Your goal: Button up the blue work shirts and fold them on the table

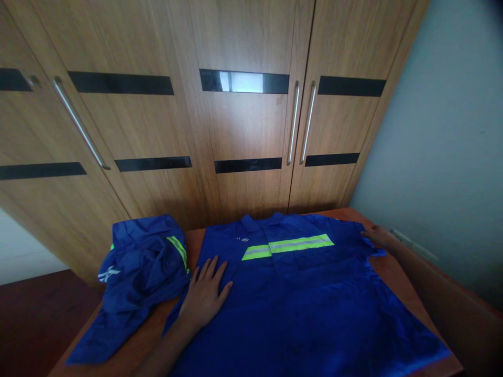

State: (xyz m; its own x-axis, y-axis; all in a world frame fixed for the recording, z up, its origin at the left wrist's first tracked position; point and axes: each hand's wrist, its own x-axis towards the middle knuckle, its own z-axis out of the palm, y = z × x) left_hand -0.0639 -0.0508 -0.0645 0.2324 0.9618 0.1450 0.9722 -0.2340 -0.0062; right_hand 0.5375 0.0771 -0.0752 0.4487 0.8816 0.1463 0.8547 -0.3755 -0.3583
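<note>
A blue work shirt lies spread face up, collar towards the wardrobe, with a lime-and-silver reflective band across its chest. My left hand rests flat on the shirt's left side, fingers spread. At the far right, my right hand has its fingers closed on the end of the short sleeve. The lower part of the shirt runs out of view at the bottom.
Another blue garment with reflective strips lies crumpled to the left on the reddish-brown table. Behind the table stands a wooden wardrobe with metal handles. A pale wall rises on the right.
</note>
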